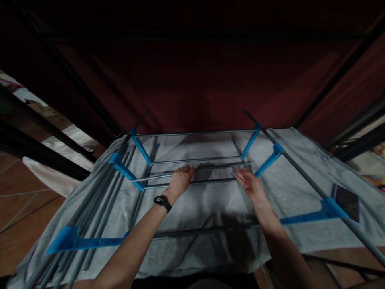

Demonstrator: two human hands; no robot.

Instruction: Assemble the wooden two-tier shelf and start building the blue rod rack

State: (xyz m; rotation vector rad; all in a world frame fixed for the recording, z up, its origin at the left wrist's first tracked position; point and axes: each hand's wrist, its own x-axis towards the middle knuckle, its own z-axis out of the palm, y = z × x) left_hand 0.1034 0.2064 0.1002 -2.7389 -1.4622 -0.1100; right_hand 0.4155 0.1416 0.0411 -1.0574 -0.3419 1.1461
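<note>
My left hand (181,179), wearing a black wristband (163,203) on its wrist, is closed round a loose grey metal tube (210,166) that lies slanted across the frame. My right hand (248,181) is near the tube's right end, its fingers bent together; whatever they pinch is too dim to name. Just below the hands runs a fixed crossbar (207,182) of a rack. Blue plastic brackets stand on both sides, such as the left bracket (124,168) and the right bracket (269,159). A farther crossbar (195,160) lies behind.
A grey blanket (207,253) covers the surface under the rack. Several loose tubes (102,204) lie along its left side. On the right, a phone (346,202) rests beside the long side tube (306,176). Dark frame posts and a dark red panel (192,88) stand behind.
</note>
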